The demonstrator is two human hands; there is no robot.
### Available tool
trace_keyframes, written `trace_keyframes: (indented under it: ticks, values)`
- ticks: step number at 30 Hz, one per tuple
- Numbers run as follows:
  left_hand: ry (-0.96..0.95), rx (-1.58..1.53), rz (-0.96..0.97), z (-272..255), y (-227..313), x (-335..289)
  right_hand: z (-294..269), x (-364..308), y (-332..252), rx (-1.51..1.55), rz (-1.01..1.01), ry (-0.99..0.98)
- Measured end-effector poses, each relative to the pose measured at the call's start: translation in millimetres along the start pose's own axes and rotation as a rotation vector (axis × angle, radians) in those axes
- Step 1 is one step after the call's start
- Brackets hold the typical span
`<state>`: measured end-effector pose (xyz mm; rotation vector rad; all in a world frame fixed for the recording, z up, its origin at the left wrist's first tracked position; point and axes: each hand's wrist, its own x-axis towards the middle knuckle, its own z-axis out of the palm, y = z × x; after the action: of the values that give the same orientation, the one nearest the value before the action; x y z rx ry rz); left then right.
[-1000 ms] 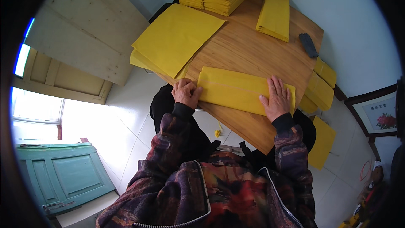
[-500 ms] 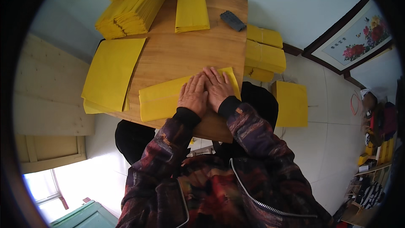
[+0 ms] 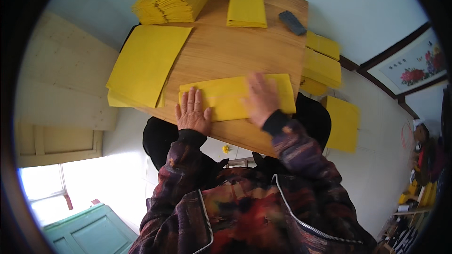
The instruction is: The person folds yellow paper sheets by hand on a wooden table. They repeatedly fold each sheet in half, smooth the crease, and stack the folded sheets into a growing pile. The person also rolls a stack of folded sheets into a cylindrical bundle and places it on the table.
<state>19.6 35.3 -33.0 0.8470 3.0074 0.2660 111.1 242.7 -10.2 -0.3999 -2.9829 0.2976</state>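
Lengthwise along the near edge of the wooden table lies a folded sheet of yellow paper (image 3: 227, 95). My left hand (image 3: 194, 113) rests flat on its left part, fingers stretched out and pointing away from me. My right hand (image 3: 262, 96) is on the right half of the same sheet, blurred by motion, its fingers appearing stretched out. Neither hand grips anything. To the left, larger yellow sheets (image 3: 148, 63) lie flat, overlapping the table's left edge.
The wooden table (image 3: 221, 51) carries tall stacks of folded yellow paper (image 3: 181, 0) at the back left. Behind its middle lies a smaller folded stack (image 3: 246, 2), with a dark grey block (image 3: 292, 22) to the right. Yellow bundles (image 3: 322, 66) stand beyond the right edge.
My hands have moved apart: the left toward the sheet's left end, the right staying on its right half. The folded sheet lies straighter along the edge. The whole view has shifted.
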Motion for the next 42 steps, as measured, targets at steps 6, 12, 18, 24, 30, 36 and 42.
trace_keyframes:
  ticks: [6, 12, 18, 24, 30, 36, 42]
  values:
    - [-0.101, 0.131, -0.009, 0.2, -1.8, 1.1, 35.8, 19.4, -98.0, 0.343, -0.199, 0.114]
    - [0.0, 0.051, 0.028, -5.8, 0.7, -2.3, 18.4, -3.9, -12.3, 0.148, -0.01, 0.015]
    - [-0.031, 0.01, -0.01, -7.3, 2.3, -2.2, -11.8, -16.0, 71.4, 0.04, 0.159, -0.042]
    - [0.007, 0.01, -0.006, -4.9, 4.1, -1.2, -23.9, -9.7, 44.3, -0.122, 0.132, 0.088]
    - [0.014, 0.001, -0.008, -4.2, 3.0, -1.4, 29.1, 6.5, -66.5, 0.12, -0.218, 0.05]
    - [0.104, -0.036, 0.018, -6.4, 5.1, -5.7, 5.8, -4.4, 30.4, 0.001, -0.016, 0.036]
    - [-0.147, -0.164, -0.134, -34.5, 15.3, 4.4, -2.4, -8.9, 50.3, -0.072, 0.098, -0.031]
